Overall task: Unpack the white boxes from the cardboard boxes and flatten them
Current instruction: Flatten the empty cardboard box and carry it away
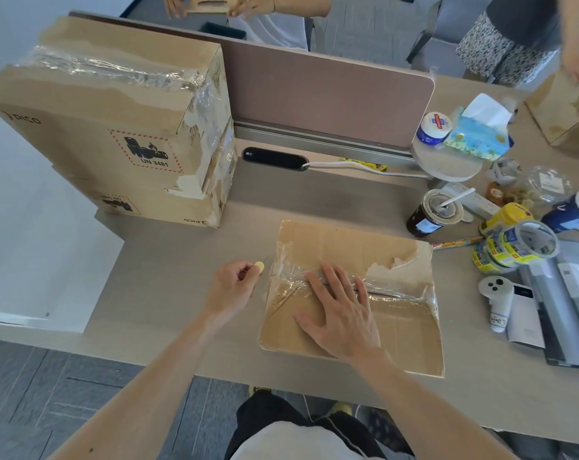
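Observation:
A taped cardboard box (391, 330) lies on the desk in front of me, its top seam covered with crinkled clear tape and one corner torn. My right hand (337, 310) rests flat on its top, fingers straight, over the tape seam. Just left of the box, my left hand (233, 283) pinches a small yellow-handled cutter (258, 267) whose thin blade points toward the box's left edge. Two more cardboard boxes (115, 134) stand stacked at the far left of the desk, taped shut, with hazard labels. No white boxes are visible.
A desk divider (331, 94) runs along the back. The right side holds an iced drink cup (435, 212), tape rolls (517, 247), a tissue pack (480, 134), a white controller (497, 293) and grey devices (566, 293). Two other people stand beyond the desk.

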